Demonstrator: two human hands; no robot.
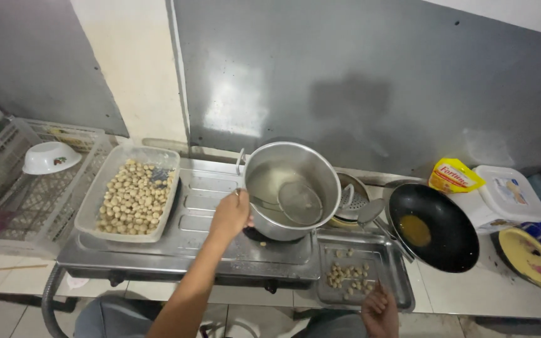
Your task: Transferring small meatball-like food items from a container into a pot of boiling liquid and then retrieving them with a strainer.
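2 hands work: left hand (231, 215) grips the skimmer (300, 203) in the pot (292, 188), right hand (380, 310) rests open-fingered at the steel tray (402, 275).

A white bowl (50, 157) sits upturned in a crate (7, 206) at the counter's left end. Near its right edge stand a black wok (436, 228) holding oil, probably, and a white tub (502, 200).

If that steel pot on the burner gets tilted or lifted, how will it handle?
The steel pot holds liquid, so it is probably heavy and apt to slosh. Its smooth shiny wall looks slippery. The left hand holds a mesh skimmer inside it, which may shift.
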